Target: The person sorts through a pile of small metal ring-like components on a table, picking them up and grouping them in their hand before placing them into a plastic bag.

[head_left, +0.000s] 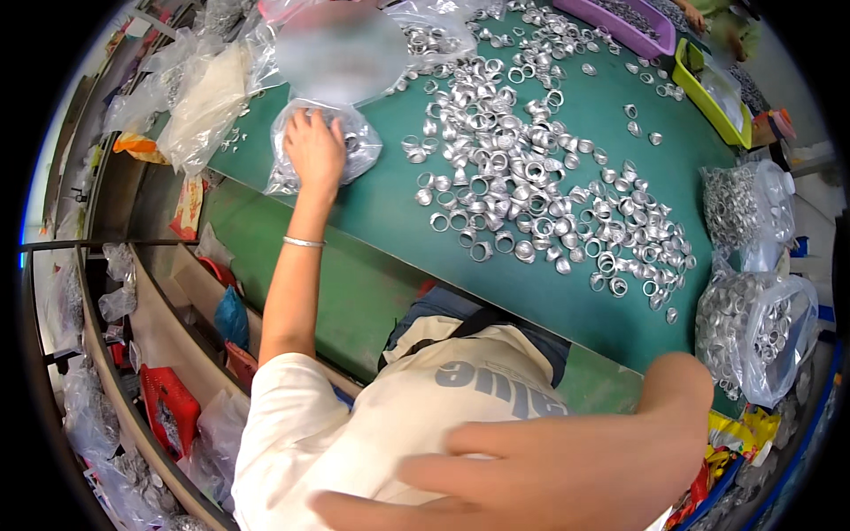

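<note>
The left hand (pixel 314 152), at upper left of centre, lies palm down with bent fingers on a clear plastic bag (pixel 361 152); whether it grips the film cannot be told. The bag is thin, glossy and creased, with grey metal pieces visible inside. The right hand (pixel 567 460) fills the lower right of the frame—blurred, empty and open, fingers spread toward the left.

Silver-coloured rings (pixel 509 168) form a loose heap from top centre to right of centre on the smooth, matt green bench (pixel 390 208). Each visible band is round, and many carry a broad, raised top. At the right edge stand two bulging transparent sacks (pixel 753 336) of similar metal parts. Rigid plastic bins—purple (pixel 642 45) and yellow-green (pixel 708 113)—occupy the upper right.
</note>
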A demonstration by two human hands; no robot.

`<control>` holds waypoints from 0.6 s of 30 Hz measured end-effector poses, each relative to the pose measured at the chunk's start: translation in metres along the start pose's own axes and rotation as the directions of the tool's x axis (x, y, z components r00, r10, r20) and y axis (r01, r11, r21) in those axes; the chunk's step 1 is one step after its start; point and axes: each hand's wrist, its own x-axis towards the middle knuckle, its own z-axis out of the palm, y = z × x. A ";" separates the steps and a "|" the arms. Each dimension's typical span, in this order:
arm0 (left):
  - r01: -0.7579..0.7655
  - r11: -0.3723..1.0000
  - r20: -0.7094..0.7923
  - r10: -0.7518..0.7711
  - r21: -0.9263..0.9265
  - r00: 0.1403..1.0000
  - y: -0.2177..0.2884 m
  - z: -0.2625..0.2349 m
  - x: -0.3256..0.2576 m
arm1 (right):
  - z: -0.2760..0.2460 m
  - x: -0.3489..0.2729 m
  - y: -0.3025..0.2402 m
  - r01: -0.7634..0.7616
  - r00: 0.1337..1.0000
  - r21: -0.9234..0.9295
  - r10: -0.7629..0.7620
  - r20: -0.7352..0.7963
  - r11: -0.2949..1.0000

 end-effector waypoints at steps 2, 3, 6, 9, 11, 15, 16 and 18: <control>-0.042 0.996 -0.043 0.039 -0.073 0.998 0.010 0.000 0.003 | -0.006 -0.018 0.004 -0.230 0.973 -0.068 0.229 -0.015 0.971; 0.022 0.993 -0.079 -0.032 -0.118 0.996 -0.003 -0.012 -0.010 | -0.002 -0.023 0.030 -0.262 0.948 -0.095 0.238 -0.212 0.960; -0.061 0.907 -0.186 -0.020 -0.417 0.982 0.017 -0.030 -0.012 | 0.007 -0.056 0.115 -0.577 0.587 0.078 0.479 -0.652 0.813; -0.128 0.794 -0.133 0.059 -0.594 0.989 0.063 -0.054 -0.024 | 0.019 -0.074 0.195 -0.691 0.253 0.314 0.625 -0.738 0.651; -0.144 0.655 -0.004 0.210 -0.742 0.978 0.091 -0.052 -0.035 | 0.021 -0.057 0.218 -0.738 0.221 0.247 0.570 -0.791 0.628; -0.098 0.742 0.265 0.355 -0.663 0.897 0.146 -0.056 -0.043 | 0.040 -0.025 0.269 -0.886 0.190 0.035 0.432 -0.882 0.462; -0.102 0.791 0.317 0.356 -0.603 0.879 0.151 -0.057 -0.043 | 0.042 -0.018 0.274 -0.923 0.192 -0.021 0.411 -0.891 0.384; -0.084 0.769 0.361 0.390 -0.633 0.847 0.152 -0.050 -0.045 | 0.041 -0.009 0.279 -0.949 0.194 -0.054 0.437 -0.878 0.312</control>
